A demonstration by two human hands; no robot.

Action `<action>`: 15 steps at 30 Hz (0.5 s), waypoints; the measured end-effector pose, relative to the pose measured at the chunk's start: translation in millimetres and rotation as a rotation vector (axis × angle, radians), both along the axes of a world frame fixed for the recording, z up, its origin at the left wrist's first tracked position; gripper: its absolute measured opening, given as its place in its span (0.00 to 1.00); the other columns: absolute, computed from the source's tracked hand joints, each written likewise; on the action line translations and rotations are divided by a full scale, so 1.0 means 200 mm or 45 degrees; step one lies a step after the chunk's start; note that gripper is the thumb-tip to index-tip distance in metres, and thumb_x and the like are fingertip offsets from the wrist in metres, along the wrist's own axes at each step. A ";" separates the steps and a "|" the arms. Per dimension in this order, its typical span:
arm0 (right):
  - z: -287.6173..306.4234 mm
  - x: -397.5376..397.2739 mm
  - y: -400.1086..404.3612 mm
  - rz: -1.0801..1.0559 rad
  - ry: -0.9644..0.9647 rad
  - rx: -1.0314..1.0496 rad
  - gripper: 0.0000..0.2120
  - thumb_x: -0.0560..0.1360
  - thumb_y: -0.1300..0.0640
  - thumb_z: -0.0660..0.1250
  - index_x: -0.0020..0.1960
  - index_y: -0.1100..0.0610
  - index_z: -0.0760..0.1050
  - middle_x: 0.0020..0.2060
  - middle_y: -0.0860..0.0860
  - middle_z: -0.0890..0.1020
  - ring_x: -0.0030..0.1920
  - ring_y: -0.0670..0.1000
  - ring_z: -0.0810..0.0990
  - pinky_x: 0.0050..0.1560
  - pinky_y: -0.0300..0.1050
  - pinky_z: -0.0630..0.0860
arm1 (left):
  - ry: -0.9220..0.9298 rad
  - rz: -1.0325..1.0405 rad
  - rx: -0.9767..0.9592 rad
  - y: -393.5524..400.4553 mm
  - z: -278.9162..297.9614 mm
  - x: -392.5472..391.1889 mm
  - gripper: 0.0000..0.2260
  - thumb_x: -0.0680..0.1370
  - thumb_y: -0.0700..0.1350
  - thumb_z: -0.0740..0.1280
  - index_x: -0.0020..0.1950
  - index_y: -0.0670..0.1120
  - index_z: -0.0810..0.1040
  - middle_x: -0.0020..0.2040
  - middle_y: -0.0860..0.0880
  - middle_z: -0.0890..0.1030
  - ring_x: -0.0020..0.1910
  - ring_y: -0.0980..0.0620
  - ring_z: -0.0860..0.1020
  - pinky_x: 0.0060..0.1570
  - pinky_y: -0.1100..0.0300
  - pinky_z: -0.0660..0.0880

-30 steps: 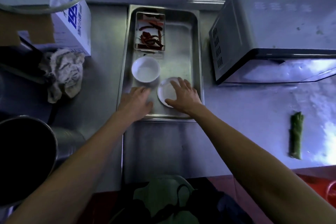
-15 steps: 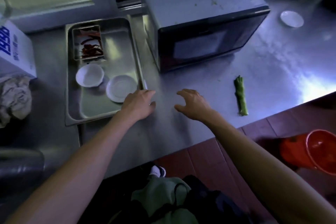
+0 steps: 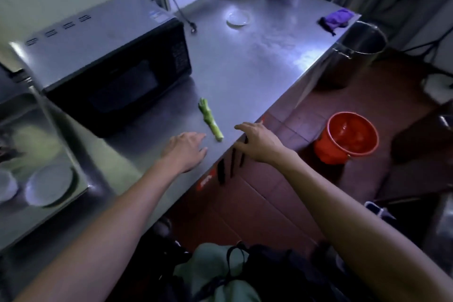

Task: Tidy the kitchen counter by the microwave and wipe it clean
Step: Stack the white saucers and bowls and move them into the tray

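Green and slim, the vegetable stalk [image 3: 210, 119] lies on the steel table [image 3: 257, 61] in front of the microwave [image 3: 105, 61], its long axis running away from the person, cut end nearest. Both hands are empty with fingers loosely spread — the left hand [image 3: 185, 151] just beside that near end and closer, the right hand [image 3: 259, 142] at the table's edge, a little farther off.

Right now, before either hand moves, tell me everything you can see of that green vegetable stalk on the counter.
The green vegetable stalk is a pale green, slender, knobbly stem, its far end darker with short stubs, its near end a lighter cut. It lies flat on the steel counter, just in front of the microwave's right corner, running diagonally toward the counter's front edge. Nothing touches it: the left hand rests on the counter just left of its near end, and the right hand is at the edge to its right.
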State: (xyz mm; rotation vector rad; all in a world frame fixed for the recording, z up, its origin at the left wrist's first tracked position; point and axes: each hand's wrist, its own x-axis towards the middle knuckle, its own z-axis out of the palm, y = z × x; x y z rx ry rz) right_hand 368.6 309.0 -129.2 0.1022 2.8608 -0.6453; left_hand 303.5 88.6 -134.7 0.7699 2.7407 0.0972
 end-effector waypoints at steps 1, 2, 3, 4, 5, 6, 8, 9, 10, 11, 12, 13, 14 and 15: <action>0.01 0.04 0.08 -0.054 0.016 -0.009 0.26 0.76 0.47 0.65 0.73 0.52 0.69 0.69 0.49 0.74 0.69 0.56 0.70 0.64 0.58 0.73 | 0.008 -0.045 -0.001 0.10 0.01 0.00 0.21 0.80 0.57 0.61 0.72 0.53 0.71 0.68 0.48 0.77 0.65 0.45 0.75 0.62 0.50 0.73; 0.02 0.08 0.16 -0.099 0.028 -0.015 0.26 0.76 0.48 0.65 0.72 0.52 0.70 0.69 0.49 0.74 0.69 0.56 0.70 0.64 0.58 0.73 | 0.008 -0.080 0.004 0.19 0.02 0.00 0.20 0.79 0.57 0.62 0.70 0.53 0.72 0.67 0.48 0.78 0.64 0.44 0.76 0.61 0.50 0.74; 0.02 0.12 0.23 -0.138 0.037 -0.018 0.25 0.76 0.48 0.66 0.71 0.52 0.70 0.68 0.49 0.74 0.69 0.56 0.71 0.63 0.58 0.74 | 0.001 -0.103 0.015 0.27 0.02 0.00 0.20 0.79 0.57 0.62 0.70 0.53 0.73 0.66 0.47 0.78 0.63 0.43 0.77 0.60 0.50 0.75; 0.02 0.16 0.30 -0.178 0.041 -0.018 0.24 0.75 0.48 0.66 0.70 0.52 0.71 0.68 0.49 0.75 0.68 0.56 0.71 0.62 0.58 0.74 | -0.009 -0.123 0.027 0.35 0.02 0.00 0.20 0.79 0.56 0.62 0.70 0.54 0.73 0.66 0.46 0.78 0.63 0.42 0.77 0.59 0.49 0.75; 0.02 0.20 0.36 -0.218 0.039 -0.016 0.24 0.75 0.48 0.67 0.70 0.52 0.72 0.67 0.49 0.75 0.68 0.56 0.72 0.62 0.58 0.75 | -0.016 -0.147 0.035 0.43 0.03 0.00 0.21 0.79 0.56 0.63 0.71 0.54 0.73 0.66 0.46 0.78 0.63 0.42 0.77 0.59 0.49 0.75; 0.01 0.23 0.41 -0.254 0.030 -0.010 0.25 0.75 0.48 0.67 0.70 0.52 0.71 0.68 0.50 0.75 0.68 0.56 0.72 0.63 0.59 0.74 | -0.015 -0.180 0.038 0.50 0.03 0.00 0.21 0.79 0.56 0.63 0.71 0.54 0.73 0.66 0.46 0.79 0.63 0.42 0.77 0.59 0.49 0.75; -0.01 0.28 0.51 -0.315 0.013 0.001 0.26 0.76 0.47 0.66 0.72 0.53 0.69 0.70 0.50 0.73 0.70 0.55 0.70 0.66 0.59 0.72 | 0.001 -0.254 0.028 0.63 0.02 0.00 0.20 0.79 0.57 0.62 0.69 0.53 0.74 0.64 0.46 0.80 0.62 0.42 0.78 0.59 0.48 0.75; -0.02 0.30 0.55 -0.340 0.009 0.003 0.27 0.76 0.47 0.66 0.73 0.53 0.69 0.71 0.50 0.73 0.71 0.55 0.70 0.66 0.59 0.72 | 0.004 -0.284 0.017 0.68 0.02 -0.01 0.19 0.79 0.57 0.62 0.68 0.53 0.74 0.64 0.47 0.80 0.61 0.43 0.78 0.58 0.49 0.75; -0.03 0.31 0.58 -0.363 0.007 0.002 0.27 0.76 0.47 0.67 0.73 0.53 0.69 0.71 0.50 0.73 0.71 0.55 0.70 0.66 0.59 0.72 | 0.000 -0.308 0.007 0.73 0.01 -0.01 0.19 0.79 0.58 0.62 0.68 0.54 0.74 0.64 0.47 0.80 0.61 0.43 0.78 0.58 0.49 0.75; -0.05 0.32 0.62 -0.383 0.003 0.001 0.27 0.76 0.47 0.67 0.73 0.53 0.69 0.71 0.51 0.73 0.71 0.56 0.70 0.66 0.59 0.72 | -0.007 -0.327 0.002 0.77 0.00 -0.02 0.19 0.79 0.58 0.61 0.69 0.54 0.73 0.64 0.48 0.79 0.62 0.43 0.78 0.57 0.49 0.74; -0.06 0.32 0.65 -0.401 -0.004 0.000 0.27 0.76 0.47 0.67 0.73 0.53 0.69 0.71 0.51 0.72 0.71 0.56 0.70 0.66 0.59 0.72 | -0.016 -0.339 0.001 0.81 -0.01 -0.03 0.20 0.79 0.58 0.61 0.70 0.55 0.72 0.66 0.48 0.79 0.63 0.43 0.77 0.58 0.49 0.74; -0.07 0.32 0.67 -0.418 -0.014 -0.001 0.27 0.76 0.47 0.67 0.73 0.53 0.68 0.71 0.51 0.72 0.71 0.56 0.69 0.66 0.59 0.72 | -0.028 -0.348 0.005 0.85 -0.02 -0.05 0.21 0.80 0.58 0.62 0.72 0.55 0.71 0.67 0.49 0.78 0.64 0.44 0.76 0.59 0.49 0.73; -0.08 0.32 0.70 -0.432 -0.028 0.000 0.28 0.76 0.48 0.67 0.74 0.53 0.68 0.72 0.51 0.72 0.71 0.56 0.69 0.66 0.59 0.72 | -0.039 -0.359 0.010 0.88 -0.04 -0.07 0.21 0.80 0.57 0.62 0.72 0.55 0.70 0.67 0.49 0.77 0.65 0.44 0.75 0.60 0.49 0.73; -0.09 0.31 0.72 -0.444 -0.046 0.002 0.28 0.76 0.48 0.67 0.74 0.53 0.68 0.72 0.52 0.72 0.71 0.57 0.69 0.66 0.59 0.72 | -0.046 -0.373 0.014 0.92 -0.05 -0.09 0.21 0.80 0.57 0.62 0.73 0.55 0.70 0.68 0.49 0.77 0.66 0.45 0.74 0.61 0.49 0.72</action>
